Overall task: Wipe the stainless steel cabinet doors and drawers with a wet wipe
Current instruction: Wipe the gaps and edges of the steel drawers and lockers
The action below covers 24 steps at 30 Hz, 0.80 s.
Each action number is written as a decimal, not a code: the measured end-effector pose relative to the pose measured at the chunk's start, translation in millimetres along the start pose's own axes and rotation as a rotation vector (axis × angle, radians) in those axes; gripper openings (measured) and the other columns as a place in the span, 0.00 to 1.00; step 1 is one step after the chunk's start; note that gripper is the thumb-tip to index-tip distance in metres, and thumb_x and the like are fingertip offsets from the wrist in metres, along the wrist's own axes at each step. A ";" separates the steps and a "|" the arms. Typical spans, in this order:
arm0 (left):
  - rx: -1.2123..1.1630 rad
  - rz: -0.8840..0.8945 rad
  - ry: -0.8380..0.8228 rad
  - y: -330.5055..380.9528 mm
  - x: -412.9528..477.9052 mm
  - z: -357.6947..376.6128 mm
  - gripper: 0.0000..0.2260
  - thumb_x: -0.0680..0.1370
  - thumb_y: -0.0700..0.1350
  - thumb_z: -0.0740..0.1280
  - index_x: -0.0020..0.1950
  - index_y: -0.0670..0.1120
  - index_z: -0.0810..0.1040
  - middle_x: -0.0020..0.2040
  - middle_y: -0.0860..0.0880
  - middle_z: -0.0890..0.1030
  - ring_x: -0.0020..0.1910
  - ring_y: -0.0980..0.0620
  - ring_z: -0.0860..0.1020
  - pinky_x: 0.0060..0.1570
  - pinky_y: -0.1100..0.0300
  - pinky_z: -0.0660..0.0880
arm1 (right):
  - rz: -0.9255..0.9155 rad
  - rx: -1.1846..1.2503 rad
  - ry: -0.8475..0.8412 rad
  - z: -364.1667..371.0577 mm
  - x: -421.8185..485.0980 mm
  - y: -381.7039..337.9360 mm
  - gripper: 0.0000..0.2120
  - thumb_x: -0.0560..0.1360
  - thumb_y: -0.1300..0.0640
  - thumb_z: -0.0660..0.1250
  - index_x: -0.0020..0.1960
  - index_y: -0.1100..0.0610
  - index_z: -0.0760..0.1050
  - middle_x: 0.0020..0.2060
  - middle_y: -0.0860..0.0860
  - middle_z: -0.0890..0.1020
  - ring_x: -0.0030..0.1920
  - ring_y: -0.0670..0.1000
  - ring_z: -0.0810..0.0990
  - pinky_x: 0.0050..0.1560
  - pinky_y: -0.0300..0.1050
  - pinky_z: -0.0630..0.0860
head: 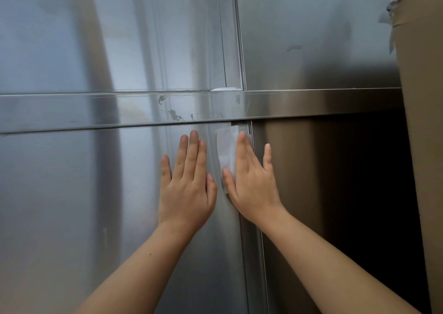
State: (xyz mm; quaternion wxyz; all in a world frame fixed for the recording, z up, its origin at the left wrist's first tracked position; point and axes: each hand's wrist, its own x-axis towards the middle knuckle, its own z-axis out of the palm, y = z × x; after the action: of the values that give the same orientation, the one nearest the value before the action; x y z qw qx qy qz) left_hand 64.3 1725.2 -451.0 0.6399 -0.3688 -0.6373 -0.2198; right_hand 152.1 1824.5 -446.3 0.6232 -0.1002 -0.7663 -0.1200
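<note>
A stainless steel cabinet fills the view. Its lower left door (pixel 72 205) lies under both hands. My left hand (pixel 185 181) rests flat on this door, fingers straight and pointing up. My right hand (pixel 251 181) presses a white wet wipe (pixel 226 148) flat against the door's right edge, just below the horizontal rail (pixel 96 112). The wipe shows above and left of the right hand's fingers; the rest of it is hidden under the palm.
The lower right door (pixel 335 193) is dark with shadow. Two upper doors (pixel 119 37) stand above the rail, which carries scuffed sticker remnants (pixel 176 115). A tall brown cardboard roll (pixel 424 121) with torn tape stands close at the right.
</note>
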 end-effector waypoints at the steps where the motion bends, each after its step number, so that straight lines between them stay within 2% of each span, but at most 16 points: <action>1: 0.001 -0.001 0.001 0.0 0.1 0.1 0.26 0.75 0.46 0.52 0.72 0.38 0.63 0.73 0.41 0.61 0.72 0.45 0.59 0.67 0.41 0.56 | 0.000 -0.016 -0.018 -0.2 0.1 -0.7 0.28 0.77 0.53 0.55 0.70 0.69 0.58 0.68 0.63 0.67 0.69 0.60 0.66 0.66 0.63 0.50; 3: 0.006 0.001 0.002 0.4 -0.5 0.0 0.26 0.75 0.46 0.52 0.72 0.37 0.63 0.73 0.41 0.61 0.72 0.44 0.60 0.67 0.41 0.57 | 0.002 -0.028 -0.058 -0.4 -0.1 -1.7 0.28 0.76 0.52 0.49 0.71 0.67 0.58 0.71 0.61 0.63 0.71 0.60 0.61 0.68 0.60 0.49; 7: 0.011 0.007 0.007 1.1 0.1 -0.2 0.26 0.75 0.46 0.53 0.71 0.37 0.64 0.72 0.40 0.63 0.72 0.43 0.61 0.66 0.40 0.59 | -0.036 -0.072 -0.064 1.6 5.7 -0.4 0.29 0.76 0.51 0.49 0.72 0.66 0.57 0.71 0.63 0.61 0.72 0.61 0.59 0.68 0.59 0.49; 12: 0.013 0.009 0.026 0.6 -0.5 -0.9 0.26 0.75 0.46 0.53 0.71 0.37 0.65 0.72 0.40 0.64 0.71 0.42 0.61 0.67 0.42 0.56 | -0.026 -0.047 -0.109 5.7 9.4 -0.1 0.28 0.77 0.47 0.45 0.73 0.60 0.48 0.73 0.59 0.57 0.74 0.57 0.52 0.70 0.56 0.42; 17: 0.017 0.008 0.020 1.0 -0.4 -2.7 0.26 0.74 0.46 0.53 0.71 0.37 0.65 0.72 0.40 0.64 0.71 0.42 0.62 0.66 0.41 0.59 | -0.037 -0.111 -0.080 7.1 -10.6 -0.1 0.28 0.77 0.48 0.48 0.72 0.62 0.54 0.71 0.61 0.63 0.71 0.59 0.61 0.67 0.62 0.50; 19: 0.016 0.007 0.017 1.1 -0.3 -2.6 0.26 0.74 0.46 0.53 0.71 0.37 0.65 0.72 0.40 0.64 0.71 0.42 0.62 0.66 0.41 0.59 | -0.046 -0.122 -0.118 5.3 -1.9 1.9 0.28 0.77 0.46 0.46 0.73 0.60 0.50 0.72 0.60 0.59 0.73 0.58 0.58 0.69 0.59 0.44; 22: 0.015 0.005 0.015 1.7 0.0 -2.7 0.26 0.75 0.46 0.53 0.71 0.37 0.65 0.72 0.40 0.64 0.71 0.42 0.62 0.66 0.41 0.59 | -0.040 -0.099 -0.167 3.1 16.9 3.7 0.28 0.76 0.44 0.39 0.72 0.54 0.39 0.75 0.54 0.49 0.75 0.54 0.46 0.68 0.49 0.26; 24: 0.010 0.006 0.010 1.9 0.5 -3.5 0.26 0.75 0.46 0.53 0.71 0.37 0.65 0.72 0.40 0.64 0.71 0.42 0.61 0.66 0.40 0.58 | -0.040 -0.075 -0.163 3.6 17.2 3.6 0.28 0.76 0.44 0.39 0.72 0.54 0.39 0.73 0.52 0.46 0.74 0.52 0.42 0.67 0.47 0.25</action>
State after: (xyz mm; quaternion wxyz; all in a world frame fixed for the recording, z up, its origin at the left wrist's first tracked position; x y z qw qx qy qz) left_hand 68.1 1723.8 -450.5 0.6455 -0.3664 -0.6342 -0.2164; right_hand 146.4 1829.1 -429.9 0.5519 -0.1176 -0.8113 -0.1525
